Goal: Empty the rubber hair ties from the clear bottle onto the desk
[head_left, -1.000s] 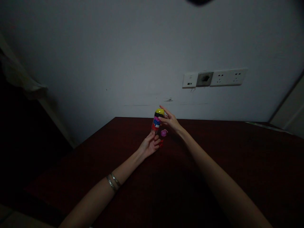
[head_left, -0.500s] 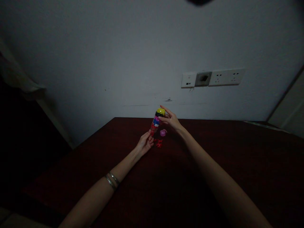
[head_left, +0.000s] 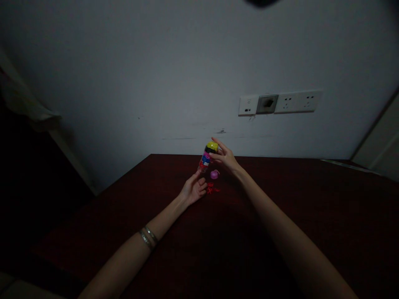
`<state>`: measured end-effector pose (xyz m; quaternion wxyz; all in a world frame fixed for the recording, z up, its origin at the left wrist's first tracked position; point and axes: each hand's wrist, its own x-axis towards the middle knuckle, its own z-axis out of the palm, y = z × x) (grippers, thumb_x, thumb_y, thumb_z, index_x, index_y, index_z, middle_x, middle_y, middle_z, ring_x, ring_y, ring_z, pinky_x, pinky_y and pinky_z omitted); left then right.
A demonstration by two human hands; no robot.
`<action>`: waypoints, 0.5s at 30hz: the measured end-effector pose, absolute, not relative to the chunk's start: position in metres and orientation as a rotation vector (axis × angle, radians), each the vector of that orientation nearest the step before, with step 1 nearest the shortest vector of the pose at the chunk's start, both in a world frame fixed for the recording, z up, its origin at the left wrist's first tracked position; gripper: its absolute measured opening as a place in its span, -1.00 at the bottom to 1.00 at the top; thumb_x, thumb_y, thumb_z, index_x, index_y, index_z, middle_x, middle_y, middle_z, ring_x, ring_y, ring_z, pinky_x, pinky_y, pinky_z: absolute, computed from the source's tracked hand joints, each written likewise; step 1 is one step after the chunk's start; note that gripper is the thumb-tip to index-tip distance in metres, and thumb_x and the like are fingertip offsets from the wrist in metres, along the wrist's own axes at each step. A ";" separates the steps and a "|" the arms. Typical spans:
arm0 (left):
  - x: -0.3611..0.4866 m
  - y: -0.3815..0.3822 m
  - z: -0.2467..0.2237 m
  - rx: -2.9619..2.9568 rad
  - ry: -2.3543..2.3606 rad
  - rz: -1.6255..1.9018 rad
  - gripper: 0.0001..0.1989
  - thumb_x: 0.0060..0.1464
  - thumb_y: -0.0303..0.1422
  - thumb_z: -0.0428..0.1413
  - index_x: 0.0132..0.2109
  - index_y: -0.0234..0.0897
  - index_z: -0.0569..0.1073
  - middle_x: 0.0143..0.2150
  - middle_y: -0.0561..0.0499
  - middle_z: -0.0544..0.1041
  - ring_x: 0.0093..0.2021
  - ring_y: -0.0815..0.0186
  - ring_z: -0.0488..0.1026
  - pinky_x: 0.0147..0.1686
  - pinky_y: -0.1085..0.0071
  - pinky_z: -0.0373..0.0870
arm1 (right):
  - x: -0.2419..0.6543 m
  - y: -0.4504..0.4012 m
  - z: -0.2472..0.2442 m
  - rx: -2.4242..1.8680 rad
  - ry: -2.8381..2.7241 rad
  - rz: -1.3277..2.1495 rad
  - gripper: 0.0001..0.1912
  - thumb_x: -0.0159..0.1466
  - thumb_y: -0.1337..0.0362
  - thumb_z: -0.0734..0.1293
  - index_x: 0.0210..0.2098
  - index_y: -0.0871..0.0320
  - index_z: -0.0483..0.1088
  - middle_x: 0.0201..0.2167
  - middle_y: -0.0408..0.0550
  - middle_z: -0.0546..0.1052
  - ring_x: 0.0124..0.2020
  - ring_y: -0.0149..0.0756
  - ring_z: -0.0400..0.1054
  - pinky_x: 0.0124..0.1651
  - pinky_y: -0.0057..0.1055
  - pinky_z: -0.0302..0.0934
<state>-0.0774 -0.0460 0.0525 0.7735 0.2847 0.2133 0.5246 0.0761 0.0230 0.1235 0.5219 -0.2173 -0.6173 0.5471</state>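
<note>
A small clear bottle (head_left: 206, 159) with yellow, black, pink, blue and red bands of contents is tilted, its yellow end up and to the right. My right hand (head_left: 223, 157) is closed on its upper part from the right. Below, my left hand (head_left: 195, 189) is palm up with fingers curled, its thumb at the bottle's lower end. Several thin red pieces (head_left: 212, 189) lie on the dark red table (head_left: 174, 174) beside the left fingertips. Between the hands, a small purple cap-like object (head_left: 214, 174) rests on the table.
Behind the table stands a pale wall (head_left: 187, 83) with a row of switch and socket plates (head_left: 280, 103). Pale cloth (head_left: 28, 104) hangs at the far left. A thin light strip (head_left: 349, 165) lies at the table's back right edge.
Red pieces that hung between the bottle's lower end and my left fingers now lie on the table, spread further right. My left fingers have moved slightly down and right.
</note>
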 end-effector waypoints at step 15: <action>-0.073 -0.039 0.048 0.621 0.449 1.115 -0.80 0.05 -0.26 0.09 -0.27 -0.27 0.26 -0.63 0.20 0.10 -0.72 0.56 0.04 -0.80 0.66 -0.11 | 0.078 0.021 0.124 -0.489 -1.598 1.324 -0.19 -0.06 0.34 0.41 0.17 -0.04 0.12 -0.11 -0.06 0.45 -0.10 -0.21 0.31 -0.11 -0.26 0.26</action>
